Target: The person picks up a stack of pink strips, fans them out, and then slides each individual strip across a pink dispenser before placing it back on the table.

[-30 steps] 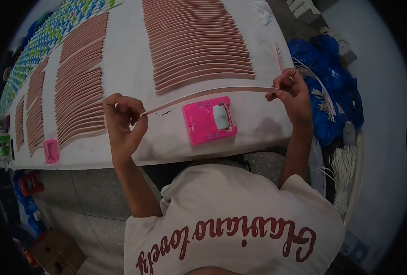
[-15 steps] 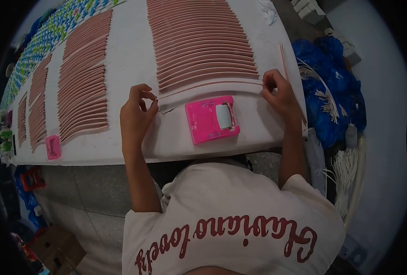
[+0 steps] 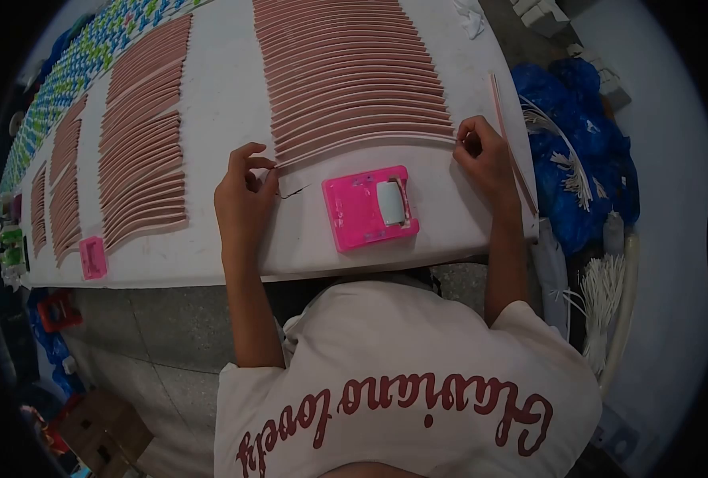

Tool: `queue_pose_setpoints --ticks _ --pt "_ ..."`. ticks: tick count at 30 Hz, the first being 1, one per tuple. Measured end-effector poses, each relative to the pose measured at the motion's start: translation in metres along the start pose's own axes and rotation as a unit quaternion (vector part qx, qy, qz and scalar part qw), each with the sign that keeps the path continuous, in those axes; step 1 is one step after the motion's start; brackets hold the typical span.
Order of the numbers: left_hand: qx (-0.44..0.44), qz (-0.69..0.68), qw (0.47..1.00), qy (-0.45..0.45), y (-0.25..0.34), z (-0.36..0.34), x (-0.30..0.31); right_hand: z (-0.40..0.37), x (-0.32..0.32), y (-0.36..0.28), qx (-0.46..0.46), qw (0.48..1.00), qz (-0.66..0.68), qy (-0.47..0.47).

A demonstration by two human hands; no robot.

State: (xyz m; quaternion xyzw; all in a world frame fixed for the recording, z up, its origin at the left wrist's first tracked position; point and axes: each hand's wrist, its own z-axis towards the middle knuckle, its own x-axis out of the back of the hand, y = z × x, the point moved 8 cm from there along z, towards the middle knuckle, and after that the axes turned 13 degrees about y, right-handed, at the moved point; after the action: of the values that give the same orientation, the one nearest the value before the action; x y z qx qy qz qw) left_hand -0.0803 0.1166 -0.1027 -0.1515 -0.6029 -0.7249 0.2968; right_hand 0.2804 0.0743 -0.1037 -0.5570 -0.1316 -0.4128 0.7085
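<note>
A thin pink-and-white strip (image 3: pixel 370 139) spans between my hands, bowed slightly away from me. At its left end my left hand (image 3: pixel 244 195) is closed in a pinch between thumb and fingertips. The right end is pinched by my right hand (image 3: pixel 485 163). The strip lies along the near edge of a column of similar pink strips (image 3: pixel 354 88), very close to the closest one. Between my forearms sits a bright pink box (image 3: pixel 354 211) with a white roller (image 3: pixel 390 202) set in its right side.
More columns of pink strips (image 3: pixel 143 151) lie to the left on the white table (image 3: pixel 222 80). A small pink tray (image 3: pixel 93 257) rests near the front edge. Loose strips (image 3: pixel 511 147) lie along the right edge, beside blue plastic bags (image 3: pixel 581 159) off the table.
Both hands have moved the strip slightly away from me, from a gap in front of the column up against its near edge. Both pinches remain closed.
</note>
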Motion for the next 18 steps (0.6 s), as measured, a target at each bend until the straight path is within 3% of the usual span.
queue_pose_setpoints --ticks 18 --pt "0.007 -0.012 1.0 0.004 -0.0074 0.002 -0.0014 0.0009 -0.0009 0.0029 -0.029 1.0 -0.009 -0.001"
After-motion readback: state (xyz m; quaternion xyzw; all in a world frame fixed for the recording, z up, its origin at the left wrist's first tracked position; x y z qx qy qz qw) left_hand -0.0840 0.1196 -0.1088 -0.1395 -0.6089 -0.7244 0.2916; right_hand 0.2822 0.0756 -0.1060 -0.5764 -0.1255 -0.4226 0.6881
